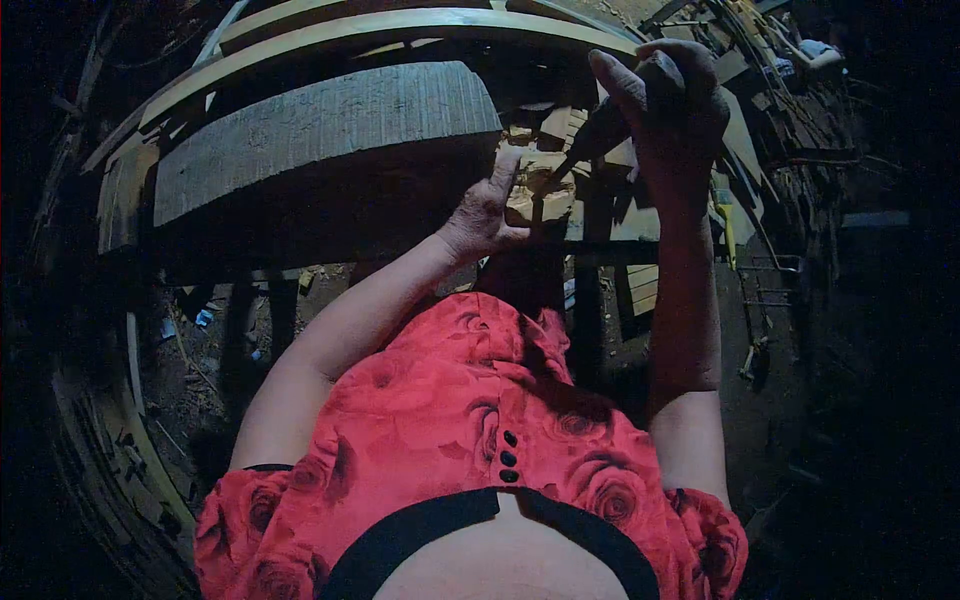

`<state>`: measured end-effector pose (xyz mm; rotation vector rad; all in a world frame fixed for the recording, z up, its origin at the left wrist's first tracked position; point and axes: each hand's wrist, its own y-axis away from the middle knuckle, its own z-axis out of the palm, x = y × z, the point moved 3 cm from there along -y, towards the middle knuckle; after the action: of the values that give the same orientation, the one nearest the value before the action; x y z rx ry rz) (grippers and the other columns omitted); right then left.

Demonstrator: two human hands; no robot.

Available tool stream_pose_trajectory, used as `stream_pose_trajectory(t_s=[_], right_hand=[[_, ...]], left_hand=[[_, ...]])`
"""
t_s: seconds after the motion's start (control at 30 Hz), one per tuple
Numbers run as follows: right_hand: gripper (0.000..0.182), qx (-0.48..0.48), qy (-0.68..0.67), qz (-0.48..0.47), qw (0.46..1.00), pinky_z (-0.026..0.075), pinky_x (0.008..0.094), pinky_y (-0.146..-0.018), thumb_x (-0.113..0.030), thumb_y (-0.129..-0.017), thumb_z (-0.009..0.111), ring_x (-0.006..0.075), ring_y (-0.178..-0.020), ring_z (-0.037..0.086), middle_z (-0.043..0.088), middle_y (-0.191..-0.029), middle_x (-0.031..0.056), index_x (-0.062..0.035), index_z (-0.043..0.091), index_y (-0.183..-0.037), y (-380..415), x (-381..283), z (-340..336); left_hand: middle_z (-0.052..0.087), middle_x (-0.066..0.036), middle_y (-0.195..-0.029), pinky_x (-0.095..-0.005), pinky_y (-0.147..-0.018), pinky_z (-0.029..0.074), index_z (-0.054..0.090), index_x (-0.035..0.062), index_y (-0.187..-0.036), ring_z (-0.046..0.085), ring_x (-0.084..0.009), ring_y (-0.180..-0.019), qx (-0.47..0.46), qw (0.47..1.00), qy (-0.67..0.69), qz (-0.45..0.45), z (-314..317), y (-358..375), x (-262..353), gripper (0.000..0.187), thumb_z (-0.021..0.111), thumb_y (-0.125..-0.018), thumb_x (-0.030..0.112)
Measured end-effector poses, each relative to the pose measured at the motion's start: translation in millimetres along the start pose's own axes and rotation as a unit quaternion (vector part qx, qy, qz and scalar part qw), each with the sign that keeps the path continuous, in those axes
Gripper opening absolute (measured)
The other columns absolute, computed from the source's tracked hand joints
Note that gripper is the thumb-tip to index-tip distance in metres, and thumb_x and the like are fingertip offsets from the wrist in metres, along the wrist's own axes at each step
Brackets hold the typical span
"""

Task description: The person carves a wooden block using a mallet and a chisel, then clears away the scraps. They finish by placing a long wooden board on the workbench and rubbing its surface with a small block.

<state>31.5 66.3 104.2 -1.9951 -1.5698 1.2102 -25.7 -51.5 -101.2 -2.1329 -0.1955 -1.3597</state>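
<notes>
Near the top middle, a small block of pale wood [545, 172] with cut hollows rests at the bench edge. My left hand [482, 215] is closed on its left side, thumb along the top and fingers at the near edge. Above and to the right, my right hand [675, 105] is wrapped around the dark handle of a carving tool [597, 132]. The tool slants down to the left, its thin tip on the wood's surface. Shadow hides the exact shape of the blade.
A thick, rough grey beam [330, 125] lies left of my left hand. Long pale boards [380, 22] run behind it. Wood offcuts [560, 122] sit beyond the block. A yellow-handled tool [725, 225] stands right of my right forearm. Scraps litter the dark floor [200, 350].
</notes>
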Motion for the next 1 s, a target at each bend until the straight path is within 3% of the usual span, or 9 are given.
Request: stream_pose_trajectory(t_s=[0.07, 0.1, 0.2, 0.3, 0.47, 0.6, 0.87, 0.93, 1.0], right_hand=[[0.034, 0.066, 0.298, -0.352, 0.885, 0.046, 0.035, -0.052, -0.031, -0.072, 0.076, 0.023, -0.059, 0.054, 0.052, -0.072, 0.0063, -0.0085, 0.054, -0.087, 1, -9, 3], [0.034, 0.07, 0.302, -0.353, 0.883, 0.046, 0.035, -0.052, -0.031, -0.072, 0.076, 0.023, -0.059, 0.054, 0.052, -0.072, 0.0063, -0.0085, 0.054, -0.087, 3, -8, 3], [0.035, 0.055, 0.3, -0.295, 0.906, 0.047, 0.0362, -0.053, -0.033, -0.074, 0.073, 0.0238, -0.062, 0.055, 0.054, -0.074, 0.0076, -0.0085, 0.056, -0.092, 14, -11, 9], [0.042, 0.045, -0.003, 0.056, 0.997, 0.047, 0.0379, -0.055, -0.037, -0.072, 0.075, 0.0267, -0.065, 0.057, 0.056, -0.074, 0.0099, -0.0064, 0.056, -0.093, 14, -3, 11], [0.045, 0.107, -0.027, -0.056, 0.992, 0.047, 0.0366, -0.057, -0.029, -0.065, 0.08, 0.0281, -0.069, 0.057, 0.055, -0.075, 0.011, -0.0035, 0.052, -0.087, 4, -19, 4], [0.047, 0.084, -0.036, -0.001, 0.996, 0.048, 0.0378, -0.06, -0.036, -0.064, 0.079, 0.0301, -0.071, 0.056, 0.055, -0.08, 0.0133, -0.005, 0.053, -0.088, 8, -14, 2], [0.045, 0.035, -0.045, -0.083, 0.995, 0.046, 0.0362, -0.077, -0.04, -0.078, 0.069, 0.026, -0.085, 0.057, 0.057, -0.09, 0.0115, -0.0056, 0.055, -0.103, 4, 5, -9], [0.055, -0.056, -0.288, 0.103, 0.951, 0.044, 0.0361, -0.084, -0.053, -0.087, 0.048, 0.0224, -0.091, 0.056, 0.058, -0.097, 0.0101, -0.0046, 0.054, -0.112, 11, 30, -11], [0.068, -0.041, -0.444, 0.245, 0.861, 0.046, 0.0353, -0.081, -0.062, -0.088, 0.039, 0.0205, -0.094, 0.056, 0.059, -0.102, 0.0107, -0.0022, 0.052, -0.118, 20, 58, -13]], left_hand=[[0.047, -0.023, -0.126, -0.0399, -0.089, 0.047, 0.016, 0.0065, -0.139, 0.056, -0.0388, -0.106, -0.009, 1.0, -0.006, -0.009, 0, 2, -3, 0.098, 0.078, -0.064, 0.024], [0.046, -0.024, -0.127, -0.0406, -0.088, 0.047, 0.016, 0.0061, -0.14, 0.055, -0.0402, -0.105, -0.017, 1.0, -0.012, -0.017, 0, 2, -5, 0.099, 0.077, -0.064, 0.024], [0.054, -0.026, -0.112, -0.0434, -0.083, 0.048, 0.02, 0.0014, -0.136, 0.057, -0.0428, -0.099, -0.009, 0.994, -0.105, 0.013, -2, 4, -9, 0.092, 0.075, -0.067, 0.028], [0.05, -0.028, -0.118, -0.045, -0.09, 0.045, 0.022, -0.0032, -0.136, 0.051, -0.0443, -0.108, 0.042, 0.981, -0.16, 0.106, -4, 0, 10, 0.102, 0.076, -0.065, 0.046], [0.05, -0.026, -0.121, -0.043, -0.093, 0.044, 0.024, -0.0052, -0.135, 0.051, -0.0419, -0.111, 0.032, 0.966, -0.25, 0.065, -19, -15, 49, 0.104, 0.076, -0.064, 0.05], [0.052, -0.02, -0.121, -0.0415, -0.092, 0.043, 0.031, 0.0046, -0.134, 0.053, -0.0358, -0.111, -0.015, 0.999, -0.003, -0.05, -34, -52, 100, 0.089, 0.079, -0.066, 0.037], [0.056, -0.01, -0.103, -0.0326, -0.082, 0.046, 0.044, 0.0054, -0.123, 0.056, -0.0221, -0.097, 0.057, 0.962, 0.252, 0.087, -13, -109, 108, 0.055, 0.067, -0.079, 0.03], [0.058, -0.008, -0.095, -0.0334, -0.076, 0.047, 0.051, 0.0042, -0.112, 0.058, -0.0212, -0.087, 0.092, 0.984, 0.06, 0.14, -17, -105, 110, 0.042, 0.064, -0.08, 0.027], [0.058, -0.009, -0.081, -0.0303, -0.066, 0.048, 0.053, 0.0043, -0.098, 0.059, -0.0172, -0.071, 0.092, 0.967, 0.235, 0.021, -8, -104, 96, 0.029, 0.066, -0.076, 0.018]])
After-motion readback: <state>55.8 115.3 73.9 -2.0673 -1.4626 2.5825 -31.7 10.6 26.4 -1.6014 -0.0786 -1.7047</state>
